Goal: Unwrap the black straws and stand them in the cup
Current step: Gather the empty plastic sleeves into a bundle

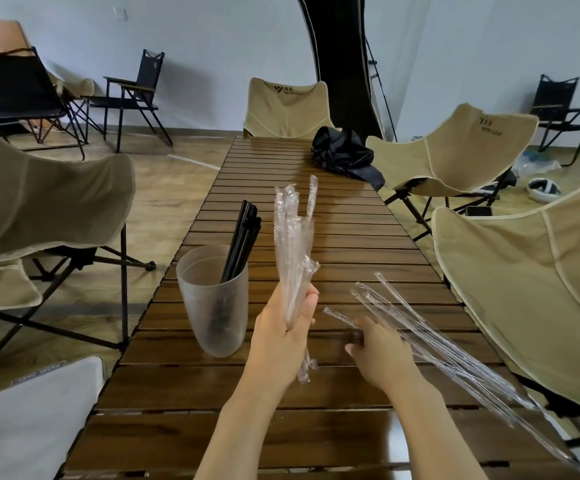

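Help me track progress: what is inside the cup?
Black straws stand inside the frosted cup, leaning on its rim. Their lower ends blur behind the frosted wall, so their count is unclear.

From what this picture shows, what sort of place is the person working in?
Probably an indoor room set up as a camping-gear display or lounge: a slatted wooden table, beige folding camp chairs around it, and black folding chairs by a plain white wall.

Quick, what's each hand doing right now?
Left hand: closed around a bunch of crumpled clear wrappers.
Right hand: closed around a bundle of long clear sleeves.
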The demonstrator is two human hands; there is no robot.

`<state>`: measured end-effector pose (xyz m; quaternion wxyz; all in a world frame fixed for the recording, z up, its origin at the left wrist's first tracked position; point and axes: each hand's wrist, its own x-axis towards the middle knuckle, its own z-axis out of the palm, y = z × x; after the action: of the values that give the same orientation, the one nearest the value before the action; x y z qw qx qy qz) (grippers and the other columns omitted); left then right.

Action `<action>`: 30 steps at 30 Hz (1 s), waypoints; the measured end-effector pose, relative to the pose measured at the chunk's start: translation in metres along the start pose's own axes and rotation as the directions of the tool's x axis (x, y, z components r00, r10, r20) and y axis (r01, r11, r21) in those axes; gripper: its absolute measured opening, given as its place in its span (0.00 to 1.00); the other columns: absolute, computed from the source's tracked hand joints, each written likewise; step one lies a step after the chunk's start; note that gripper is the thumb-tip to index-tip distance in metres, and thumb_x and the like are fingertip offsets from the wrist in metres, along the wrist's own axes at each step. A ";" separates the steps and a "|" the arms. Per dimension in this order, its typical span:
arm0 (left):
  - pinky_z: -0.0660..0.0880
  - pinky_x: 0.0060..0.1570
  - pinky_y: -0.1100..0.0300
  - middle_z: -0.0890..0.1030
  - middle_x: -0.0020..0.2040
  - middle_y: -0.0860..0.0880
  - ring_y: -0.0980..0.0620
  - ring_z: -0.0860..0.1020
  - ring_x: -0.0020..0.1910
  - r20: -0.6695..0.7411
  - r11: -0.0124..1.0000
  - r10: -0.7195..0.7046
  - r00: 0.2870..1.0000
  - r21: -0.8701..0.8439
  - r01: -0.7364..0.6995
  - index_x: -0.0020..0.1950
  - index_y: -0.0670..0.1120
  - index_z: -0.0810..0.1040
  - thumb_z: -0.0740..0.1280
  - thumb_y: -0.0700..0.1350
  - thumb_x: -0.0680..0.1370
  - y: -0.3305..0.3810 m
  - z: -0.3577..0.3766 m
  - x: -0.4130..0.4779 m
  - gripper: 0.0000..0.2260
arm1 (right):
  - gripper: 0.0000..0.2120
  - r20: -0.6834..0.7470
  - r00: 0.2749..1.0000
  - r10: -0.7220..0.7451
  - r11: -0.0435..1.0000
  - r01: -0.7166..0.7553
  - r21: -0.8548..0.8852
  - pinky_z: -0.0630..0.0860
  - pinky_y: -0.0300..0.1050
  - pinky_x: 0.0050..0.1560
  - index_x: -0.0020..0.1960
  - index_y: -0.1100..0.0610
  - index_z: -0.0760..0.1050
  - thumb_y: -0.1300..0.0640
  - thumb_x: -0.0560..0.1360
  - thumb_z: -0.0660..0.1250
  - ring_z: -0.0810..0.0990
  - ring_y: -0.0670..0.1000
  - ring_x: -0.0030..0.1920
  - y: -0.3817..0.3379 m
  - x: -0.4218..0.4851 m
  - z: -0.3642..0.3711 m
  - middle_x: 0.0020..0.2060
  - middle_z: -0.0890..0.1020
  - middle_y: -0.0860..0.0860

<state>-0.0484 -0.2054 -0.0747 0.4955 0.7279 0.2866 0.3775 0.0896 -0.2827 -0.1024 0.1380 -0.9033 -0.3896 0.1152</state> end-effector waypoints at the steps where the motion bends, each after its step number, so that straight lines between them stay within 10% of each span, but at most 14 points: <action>1: 0.77 0.45 0.65 0.77 0.42 0.52 0.53 0.79 0.44 -0.002 1.000 -0.005 1.000 -0.006 0.005 0.60 0.46 0.74 0.60 0.54 0.77 0.000 0.000 0.000 0.16 | 0.21 0.016 1.000 0.011 1.000 -0.010 -0.018 0.66 0.51 0.64 0.70 0.51 0.66 0.52 0.78 0.64 0.70 0.54 0.66 0.000 0.000 0.001 0.64 0.73 0.50; 19: 0.77 0.34 0.64 0.79 0.37 0.42 0.49 0.78 0.36 0.043 1.000 -0.014 0.999 0.010 0.014 0.51 0.52 0.78 0.58 0.60 0.72 -0.002 0.000 0.000 0.17 | 0.09 -0.066 0.997 0.031 0.990 -0.021 0.141 0.69 0.49 0.60 0.42 0.49 0.76 0.62 0.75 0.66 0.77 0.51 0.47 -0.004 0.001 -0.006 0.40 0.79 0.47; 23: 0.77 0.35 0.58 0.79 0.36 0.44 0.48 0.78 0.35 0.059 1.000 -0.030 0.998 -0.007 0.030 0.52 0.52 0.78 0.59 0.61 0.72 -0.004 0.001 0.000 0.18 | 0.07 -0.100 0.994 -0.037 0.798 0.089 0.596 0.70 0.39 0.38 0.40 0.52 0.78 0.62 0.74 0.69 0.77 0.48 0.39 -0.016 0.000 -0.026 0.36 0.80 0.48; 30: 0.77 0.37 0.62 0.80 0.38 0.48 0.54 0.79 0.38 0.067 0.999 -0.039 0.997 -0.010 0.040 0.57 0.50 0.77 0.61 0.60 0.73 -0.007 0.003 0.001 0.20 | 0.05 -0.270 0.955 -0.125 0.511 0.295 0.807 0.72 0.27 0.34 0.43 0.53 0.80 0.61 0.74 0.69 0.77 0.35 0.32 -0.030 -0.010 -0.049 0.33 0.81 0.42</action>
<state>-0.0459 -0.2032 -0.0819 0.5161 0.7316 0.2822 0.3447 0.0778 -0.2781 -0.0450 0.6009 -0.6778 -0.3791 0.1893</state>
